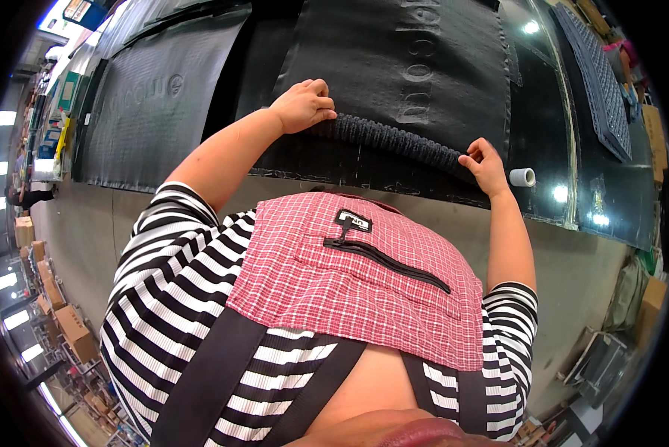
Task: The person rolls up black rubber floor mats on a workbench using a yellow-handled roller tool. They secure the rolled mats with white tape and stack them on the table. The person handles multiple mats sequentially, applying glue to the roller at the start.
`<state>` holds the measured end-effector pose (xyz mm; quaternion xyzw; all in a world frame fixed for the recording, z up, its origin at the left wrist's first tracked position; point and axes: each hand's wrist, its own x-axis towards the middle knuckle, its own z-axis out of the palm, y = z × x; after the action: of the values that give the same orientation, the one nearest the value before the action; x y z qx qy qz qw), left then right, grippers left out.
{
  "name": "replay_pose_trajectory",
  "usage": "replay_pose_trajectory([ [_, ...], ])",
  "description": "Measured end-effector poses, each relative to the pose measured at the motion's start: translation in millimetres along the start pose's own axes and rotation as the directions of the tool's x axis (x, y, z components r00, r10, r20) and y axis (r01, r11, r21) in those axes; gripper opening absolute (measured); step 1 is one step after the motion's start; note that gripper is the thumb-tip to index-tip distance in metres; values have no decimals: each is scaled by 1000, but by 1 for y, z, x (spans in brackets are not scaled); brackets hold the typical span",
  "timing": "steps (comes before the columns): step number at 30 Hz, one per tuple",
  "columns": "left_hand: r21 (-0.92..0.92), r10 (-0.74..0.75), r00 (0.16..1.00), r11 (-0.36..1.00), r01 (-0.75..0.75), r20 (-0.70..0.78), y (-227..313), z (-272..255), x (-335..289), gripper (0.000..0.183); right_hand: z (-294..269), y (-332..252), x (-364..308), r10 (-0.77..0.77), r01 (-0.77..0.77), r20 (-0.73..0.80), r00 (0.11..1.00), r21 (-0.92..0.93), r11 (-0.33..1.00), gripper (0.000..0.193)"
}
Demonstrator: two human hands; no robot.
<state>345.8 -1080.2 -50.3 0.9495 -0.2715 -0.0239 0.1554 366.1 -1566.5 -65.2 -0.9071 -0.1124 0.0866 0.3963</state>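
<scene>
A black rubber-backed mat (364, 63) lies on the dark table in front of me, its smooth backing with raised lettering facing up. Along its near edge, a strip of dark grey ribbed pile (394, 138) shows, turned up or rolled. My left hand (304, 106) pinches the left end of this strip, fingers closed. At the strip's right end, my right hand (486, 165) grips it between thumb and curled fingers. Just right of that hand, a small white roll (523, 177) lies on the table.
Another black sheet with embossed marks (159, 104) covers the table's left part. Grey ribbed mats (595, 86) are stacked at the right. The table's near edge (379, 181) runs close to my body. Cardboard boxes (76, 332) stand along the far left, and a person (30, 195) is there.
</scene>
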Motion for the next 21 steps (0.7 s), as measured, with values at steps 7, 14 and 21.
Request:
replay_pose_trajectory([
  [7, -117, -20, 1000, 993, 17, -23, -13, 3, 27, 21, -2, 0, 28, -26, 25, -3, 1000, -223, 975, 41],
  [14, 231, -109, 984, 963, 140, -142, 19, 10, 8, 26, 57, 5, -48, -477, 149, -280, 833, -716, 682, 65],
  [21, 176, -102, 827, 956, 236, -553, 56, 40, -6, 52, 24, -7, -1, -342, 252, -77, 937, -528, 811, 54],
])
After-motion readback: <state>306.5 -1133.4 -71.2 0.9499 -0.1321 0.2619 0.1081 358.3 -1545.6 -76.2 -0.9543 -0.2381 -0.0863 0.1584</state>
